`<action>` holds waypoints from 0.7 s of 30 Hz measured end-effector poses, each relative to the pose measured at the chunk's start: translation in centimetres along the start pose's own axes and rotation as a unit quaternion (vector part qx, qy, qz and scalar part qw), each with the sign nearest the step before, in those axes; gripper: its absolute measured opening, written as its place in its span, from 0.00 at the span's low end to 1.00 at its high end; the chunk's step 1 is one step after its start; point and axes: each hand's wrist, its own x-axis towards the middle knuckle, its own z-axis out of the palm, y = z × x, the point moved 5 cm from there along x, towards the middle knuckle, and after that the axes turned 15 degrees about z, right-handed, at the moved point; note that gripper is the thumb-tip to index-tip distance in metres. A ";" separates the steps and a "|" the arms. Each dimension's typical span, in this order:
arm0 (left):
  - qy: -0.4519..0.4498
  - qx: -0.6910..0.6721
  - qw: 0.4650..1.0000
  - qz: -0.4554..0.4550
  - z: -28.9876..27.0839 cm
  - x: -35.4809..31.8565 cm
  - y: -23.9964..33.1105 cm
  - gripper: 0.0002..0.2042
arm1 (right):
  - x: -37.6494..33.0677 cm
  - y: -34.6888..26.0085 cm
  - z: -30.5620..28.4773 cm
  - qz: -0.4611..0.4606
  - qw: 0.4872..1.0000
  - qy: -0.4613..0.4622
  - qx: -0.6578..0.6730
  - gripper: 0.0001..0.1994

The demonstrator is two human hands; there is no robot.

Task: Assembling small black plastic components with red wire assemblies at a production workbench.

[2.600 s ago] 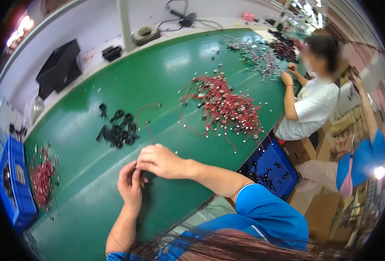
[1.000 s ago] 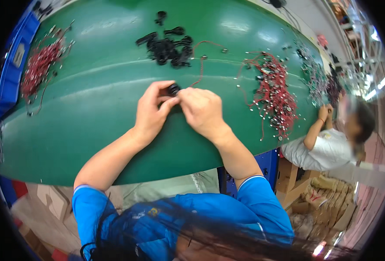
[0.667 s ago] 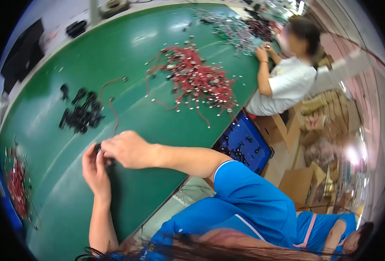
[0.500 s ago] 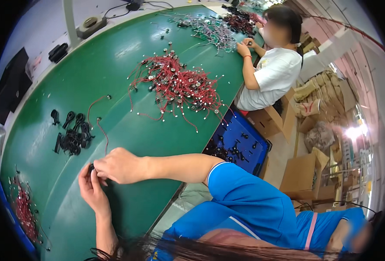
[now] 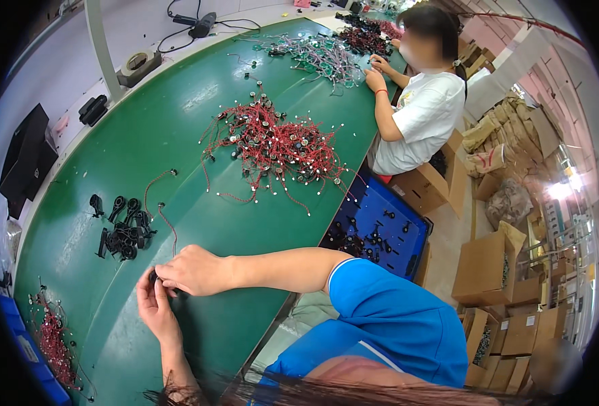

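Black small part (image 5: 154,276), pinched between the fingertips of both hands, held just above the green table (image 5: 177,135) close to its near edge; its exact shape is too hidden to tell. Left hand (image 5: 156,308): fingers curled narrow, thumb and forefinger closed on the part from below. Right hand (image 5: 194,269): fingers bunched, tips meeting the left hand's on the same part, forearm running back to a blue sleeve (image 5: 394,318). Thin red wire (image 5: 166,220): trails from the fingers up the table toward a heap of black ring-ended parts (image 5: 123,233), which lies just beyond the hands, toward the left end. Large tangle of red wires with small round pieces (image 5: 272,145): middle of the table, well apart from the hands. Smaller red wire bundle (image 5: 52,338): near the left end, beside a blue bin (image 5: 22,345). Blue tray of black parts (image 5: 380,230): below the table's right-hand edge. Second person in a white shirt (image 5: 421,108): seated at that same edge farther along, hands on a mixed grey-green wire pile (image 5: 319,54). Cardboard boxes (image 5: 495,271): on the floor to the right.
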 end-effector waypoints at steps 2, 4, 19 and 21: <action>-0.012 0.010 1.000 0.003 -0.1 0.2 0.1 0.10 | 0.1 0.3 0.2 -0.003 1.000 -0.005 -0.006 0.09; -0.024 0.019 0.999 0.007 -0.1 0.5 0.2 0.10 | 0.2 0.5 0.3 -0.005 1.000 -0.010 -0.012 0.09; 0.003 -0.011 0.998 -0.058 -1.4 0.7 0.1 0.09 | 0.4 -0.4 -1.5 -0.088 0.982 0.166 -0.029 0.11; -0.005 -0.024 0.998 -0.052 -0.9 0.5 0.5 0.09 | 0.0 0.0 -1.5 -0.047 0.991 0.123 -0.011 0.12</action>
